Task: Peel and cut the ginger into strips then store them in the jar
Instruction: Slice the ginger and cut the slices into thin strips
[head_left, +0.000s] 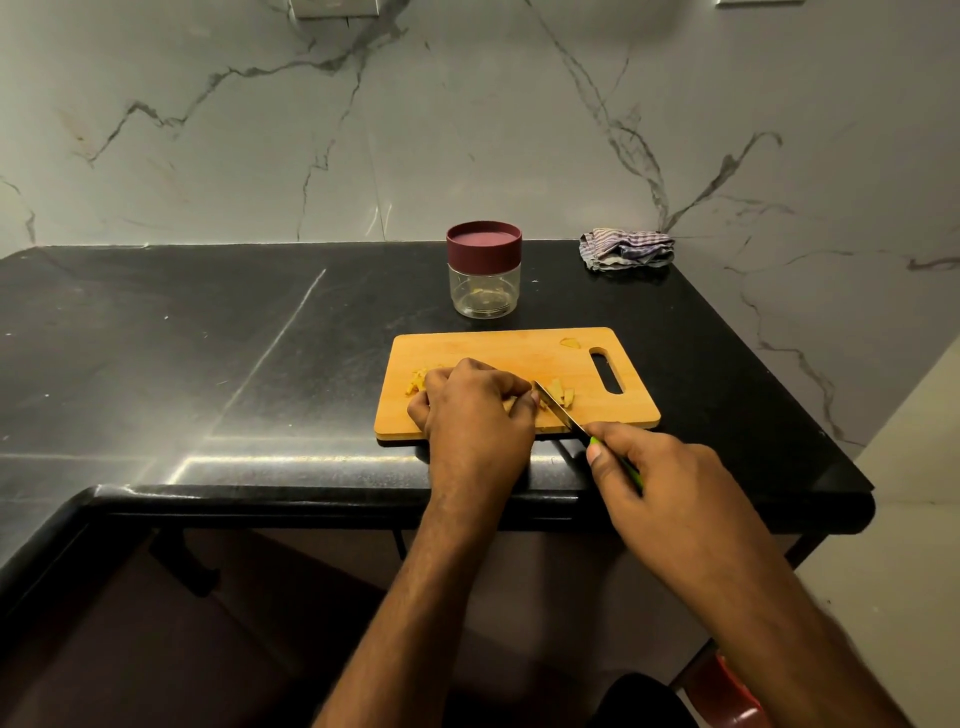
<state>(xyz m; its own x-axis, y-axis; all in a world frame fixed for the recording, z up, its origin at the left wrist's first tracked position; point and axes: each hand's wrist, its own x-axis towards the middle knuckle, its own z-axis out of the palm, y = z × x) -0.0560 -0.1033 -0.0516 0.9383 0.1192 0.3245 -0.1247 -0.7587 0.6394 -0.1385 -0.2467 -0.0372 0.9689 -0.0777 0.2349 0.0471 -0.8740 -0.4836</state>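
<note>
Fingers of the left hand are curled down over a ginger piece on the board, pinning it in place; only a sliver of that piece shows under the fingertips. Fingers of the right hand are wrapped round the green handle of a knife, thumb laid along the top. Its blade slants up and to the left, tip just beside the left fingertips, edge down on the board among cut ginger strips lying right of the blade. More ginger bits sit at the left of the board, partly hidden behind the left hand, and one small scrap lies near the far edge, next to the handle slot. Beyond the board, well apart from it, stands the jar, clear, with a maroon lid on top; a few pale yellowish bits seem to lie at its bottom. A striped cloth is bunched at the far right by the marble wall. Everything rests on a black counter.
</note>
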